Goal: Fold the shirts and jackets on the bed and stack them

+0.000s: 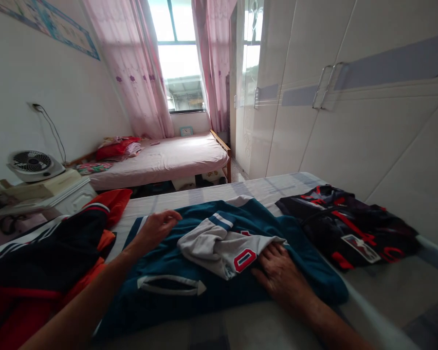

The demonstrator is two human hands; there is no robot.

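Note:
A teal jacket (160, 262) lies spread on the near bed, with a white-edged pocket on its front. Across its middle is folded a grey sleeve (204, 243) with a blue-and-white striped cuff and a red letter patch. My right hand (277, 267) rests flat on the jacket, its fingertips at the grey cloth's right end and partly over it. Left of the sleeve, my left hand (162, 227) is just over the teal cloth, fingers loosely bent and holding nothing I can see. Whether it touches the cloth is unclear.
To the right lies a black-and-red garment (350, 223). Dark blue, red and orange clothes (58, 253) are heaped at the left. A fan (36, 163) stands on a cabinet beyond them. Another bed (175, 155) is by the window, and a white wardrobe (314, 136) lines the right.

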